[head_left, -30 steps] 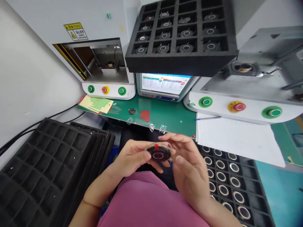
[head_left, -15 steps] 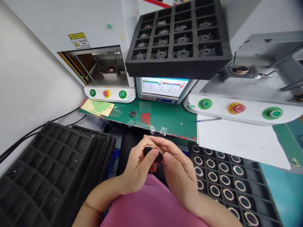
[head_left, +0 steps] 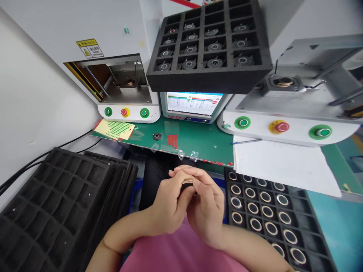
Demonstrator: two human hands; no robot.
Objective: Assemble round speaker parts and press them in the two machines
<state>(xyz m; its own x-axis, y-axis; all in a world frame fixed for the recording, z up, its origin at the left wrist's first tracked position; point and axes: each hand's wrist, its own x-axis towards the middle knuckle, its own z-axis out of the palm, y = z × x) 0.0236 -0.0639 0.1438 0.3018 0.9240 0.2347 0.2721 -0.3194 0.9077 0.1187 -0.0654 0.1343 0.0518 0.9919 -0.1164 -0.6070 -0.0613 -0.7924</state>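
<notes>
Head view: left hand point(head_left: 170, 206) and right hand point(head_left: 205, 211) met close over the lap, both grips clenched on a small dark round part point(head_left: 187, 185), mostly hidden between the fingers, just near of the green worktop point(head_left: 207, 141) edge. Stacked empty foam trays point(head_left: 56, 204) lay to the left, well apart from the hands; a tray of ring parts point(head_left: 269, 215) sat just right of the right hand. Open room showed between hands and worktop edge, where two clear scraps point(head_left: 187, 155) rested. Farther off, a lone round part point(head_left: 157, 136) and red sticker patch point(head_left: 172, 141) sat on the worktop, left of a white paper sheet point(head_left: 280, 162). Far overhead, a filled foam tray point(head_left: 210, 49) overhung the screen point(head_left: 193, 104).
</notes>
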